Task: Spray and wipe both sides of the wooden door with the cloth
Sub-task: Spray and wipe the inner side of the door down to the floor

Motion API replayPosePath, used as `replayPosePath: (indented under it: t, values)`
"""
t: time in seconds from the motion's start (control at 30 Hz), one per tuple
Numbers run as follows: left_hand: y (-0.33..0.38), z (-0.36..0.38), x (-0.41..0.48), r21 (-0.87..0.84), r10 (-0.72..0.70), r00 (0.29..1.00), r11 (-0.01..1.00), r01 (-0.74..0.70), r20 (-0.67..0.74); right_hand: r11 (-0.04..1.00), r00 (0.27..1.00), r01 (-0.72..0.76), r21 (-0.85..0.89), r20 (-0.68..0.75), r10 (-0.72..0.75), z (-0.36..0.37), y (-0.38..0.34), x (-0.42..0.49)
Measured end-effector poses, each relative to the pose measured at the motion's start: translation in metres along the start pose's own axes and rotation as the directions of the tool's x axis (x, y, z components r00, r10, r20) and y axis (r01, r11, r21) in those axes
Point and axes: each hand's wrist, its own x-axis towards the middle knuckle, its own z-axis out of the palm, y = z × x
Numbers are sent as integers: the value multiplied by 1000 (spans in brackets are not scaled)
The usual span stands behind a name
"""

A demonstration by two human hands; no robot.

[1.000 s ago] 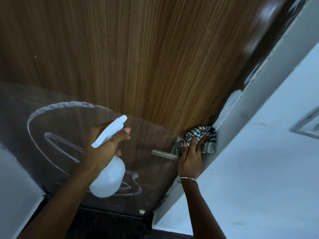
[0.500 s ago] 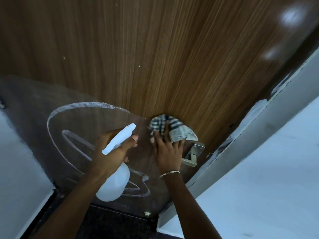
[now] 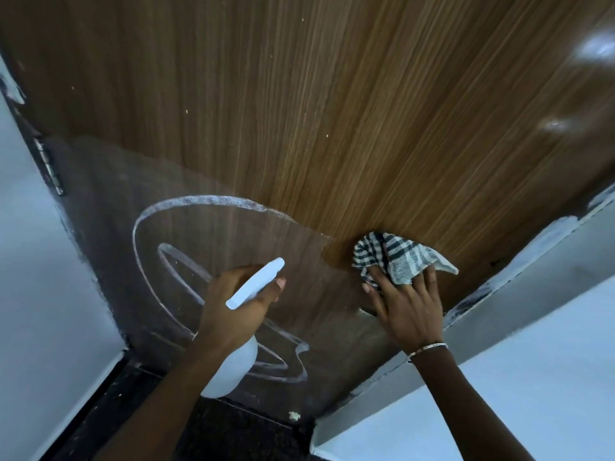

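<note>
The right hand (image 3: 409,311) lies flat on the door (image 3: 332,111), fingers spread and nearly straight. It presses the checked cloth (image 3: 399,257) against the wood to the right of the white ring (image 3: 206,200), level with the ring's upper half. The cloth bunches over and under the fingertips and is not balled in a fist. The left hand (image 3: 233,304) is wrapped round the neck of the spray bottle (image 3: 233,364), in front of the ring's lower right part. The nozzle points up and right of the ring, and I cannot tell whether a finger is on the trigger.

The step in hand looks like wiping this face of the door. Around and below the ring the panel is dull and grey, while above and to the right of it the grain shows warm and glossy. The cloth sits right at that border. A good pass would likely carry the cloth left across the ring in overlapping strokes under even palm pressure, turning to a clean fold as it loads up. The chalky lines may want fresh spray first.

Far right of the ring, the door frame (image 3: 532,277) runs near the cloth, so strokes that way end soon. Left of the ring the hinge (image 3: 50,168) marks the other edge, and below it lies the dark floor (image 3: 233,427). The bottle hand stands across the ring and would need to drop aside. The door's other face is out of sight.
</note>
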Motion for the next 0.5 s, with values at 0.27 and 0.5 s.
replayPosePath:
  t: [0.27, 0.5]
  values:
    - [-16, -12, 0, 46, 29, 989, 999, -23, -142, 1000, 996, -6, 0, -90, 6, 9, -42, 23]
    - [-27, -34, 12, 74, 96, 980, 994, -84, -173, 941, 870, 334, -52, -368, -329, 9, -108, 93]
